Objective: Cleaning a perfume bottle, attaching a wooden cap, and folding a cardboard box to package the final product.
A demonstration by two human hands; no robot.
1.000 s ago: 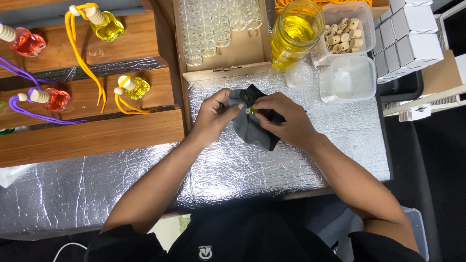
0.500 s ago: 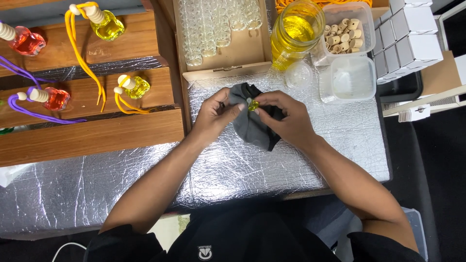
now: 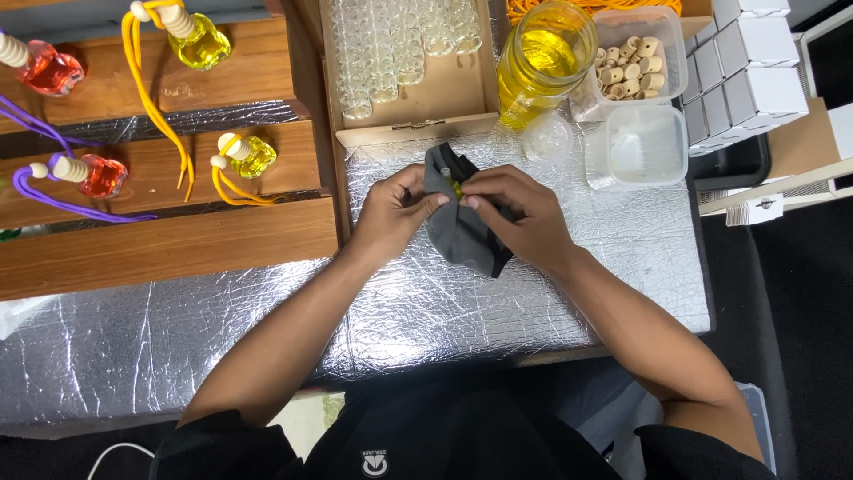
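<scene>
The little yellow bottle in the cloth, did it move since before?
Yes. The small yellow bottle sits slightly higher now, nearer the wooden tray, and the dark cloth covers more of it.

Yellow-liquid jar (image 3: 544, 58), cork tub (image 3: 633, 58), white boxes (image 3: 751, 71).

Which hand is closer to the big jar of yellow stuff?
The right hand. It sits just below the yellow jar, slightly to its left in the picture, holding the grey cloth. The left hand grips the same cloth farther over, beyond the right hand.
</scene>
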